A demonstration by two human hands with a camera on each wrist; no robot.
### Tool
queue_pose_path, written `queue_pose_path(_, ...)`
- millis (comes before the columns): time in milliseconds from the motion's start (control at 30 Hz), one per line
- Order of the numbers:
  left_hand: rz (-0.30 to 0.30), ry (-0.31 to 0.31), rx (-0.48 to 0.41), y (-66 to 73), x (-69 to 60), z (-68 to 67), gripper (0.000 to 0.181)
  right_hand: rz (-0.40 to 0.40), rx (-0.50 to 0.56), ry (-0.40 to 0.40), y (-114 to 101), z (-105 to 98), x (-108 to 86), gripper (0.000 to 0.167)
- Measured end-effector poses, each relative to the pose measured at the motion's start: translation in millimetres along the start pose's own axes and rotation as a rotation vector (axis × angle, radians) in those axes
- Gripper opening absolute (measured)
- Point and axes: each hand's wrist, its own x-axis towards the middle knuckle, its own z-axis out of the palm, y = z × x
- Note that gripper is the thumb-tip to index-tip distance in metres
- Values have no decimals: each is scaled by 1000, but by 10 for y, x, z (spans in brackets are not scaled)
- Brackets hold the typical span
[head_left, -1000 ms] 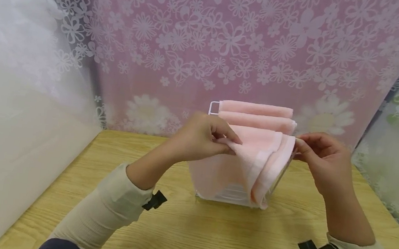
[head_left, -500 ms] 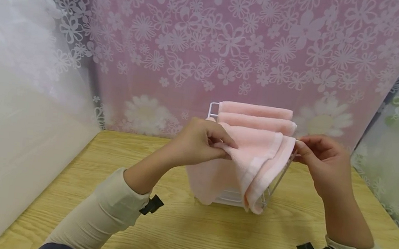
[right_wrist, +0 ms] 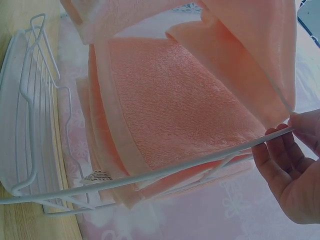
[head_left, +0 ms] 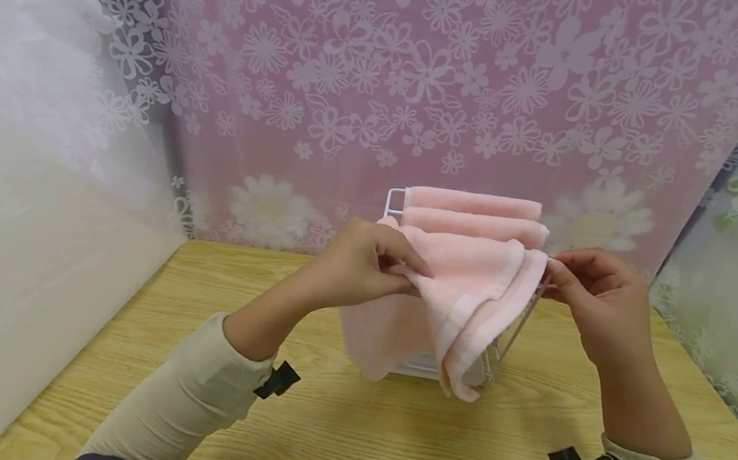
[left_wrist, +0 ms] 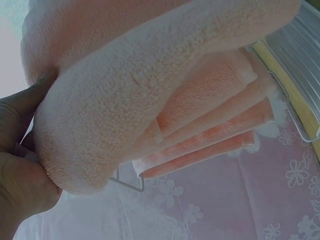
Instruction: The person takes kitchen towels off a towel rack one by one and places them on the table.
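Note:
A pale pink towel (head_left: 467,264) with lighter hem bands drapes over the front of a white wire rack (right_wrist: 165,173). My left hand (head_left: 365,267) pinches the towel's near-left part between thumb and fingers, bunching it into folds; the left wrist view shows the pinched cloth (left_wrist: 115,110) close up. At the rack's right side, my right hand (head_left: 609,307) pinches the end of a wire rail, right beside a towel corner. Whether the right fingers also hold that corner, I cannot tell. The front towel's lower end hangs loose, flared toward me.
Behind the front towel, more folded pink towels (head_left: 472,226) hang in rows on the rack. The rack stands on a wood-grain table (head_left: 320,422). A pink flowered curtain (head_left: 427,77) backs the table, with pale sheets at both sides.
My left hand has drawn a little left and toward me, pulling the front towel along. Its loose lower end has shifted left and nearer. My right hand stays almost still.

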Motion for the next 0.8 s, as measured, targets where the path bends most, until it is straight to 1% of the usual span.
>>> queue_pose_path(200,-15,-13,7,7,-35,-9,12,0,-18,1,1,-1,-2,10)
queue_pose_path(433,-4,0,-5,-2,-64,-2,12,13,-25,18,0,5,-7,11)
queue_pose_path(567,-16,-1,-8,-9,-85,5,12,24,-33,28,-8,12,-9,11)
queue_pose_path(700,-26,1,-2,-32,-107,16,11,44,-52,51,-21,17,-14,12)
queue_pose_path(800,-27,8,-6,-61,-120,30,10,43,-44,50,-21,15,-13,12)
